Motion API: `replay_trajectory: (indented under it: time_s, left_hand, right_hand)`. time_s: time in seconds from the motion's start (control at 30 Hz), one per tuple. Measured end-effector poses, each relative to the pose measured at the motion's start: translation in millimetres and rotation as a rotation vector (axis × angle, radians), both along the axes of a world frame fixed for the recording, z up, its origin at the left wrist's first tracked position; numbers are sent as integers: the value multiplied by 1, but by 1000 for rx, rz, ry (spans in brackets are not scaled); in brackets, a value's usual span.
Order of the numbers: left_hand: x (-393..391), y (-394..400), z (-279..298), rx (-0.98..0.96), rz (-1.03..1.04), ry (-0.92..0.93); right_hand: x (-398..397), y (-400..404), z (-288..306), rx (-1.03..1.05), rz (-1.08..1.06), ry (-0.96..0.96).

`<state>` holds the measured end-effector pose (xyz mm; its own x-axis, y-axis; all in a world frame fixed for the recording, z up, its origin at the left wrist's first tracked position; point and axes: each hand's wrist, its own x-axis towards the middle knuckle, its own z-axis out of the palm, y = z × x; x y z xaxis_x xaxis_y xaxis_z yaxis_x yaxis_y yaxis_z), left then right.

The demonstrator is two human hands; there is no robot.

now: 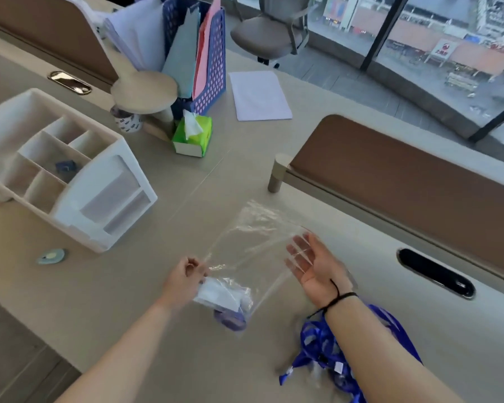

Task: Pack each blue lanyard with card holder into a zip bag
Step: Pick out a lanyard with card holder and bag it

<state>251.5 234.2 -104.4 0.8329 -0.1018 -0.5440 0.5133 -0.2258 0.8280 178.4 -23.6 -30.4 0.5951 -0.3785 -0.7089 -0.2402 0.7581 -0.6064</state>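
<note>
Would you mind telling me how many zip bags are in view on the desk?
2: an empty zip bag held between both hands, and a packed zip bag lying on the desk under the left hand. Others may hide beneath the lanyard pile.

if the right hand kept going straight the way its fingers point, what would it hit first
The right hand lies open, palm up, fingers aimed up-left under or into the clear zip bag. It would meet the bag's film first; beyond that only bare desk shows until the tissue pack, though depth is unclear.

White organiser left; green tissue pack, blue file rack, paper sheet behind.
</note>
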Motion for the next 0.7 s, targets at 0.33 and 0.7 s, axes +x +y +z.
replay_trajectory:
  time_s: [0.33, 0.7]
  left_hand:
    - [23, 23, -32, -12, -157, 72]
    - [30, 25, -52, 330, -202, -63]
  right_hand:
    - [61, -4, -60, -49, 41, 174]
    - [51, 5, -82, -177, 207, 372]
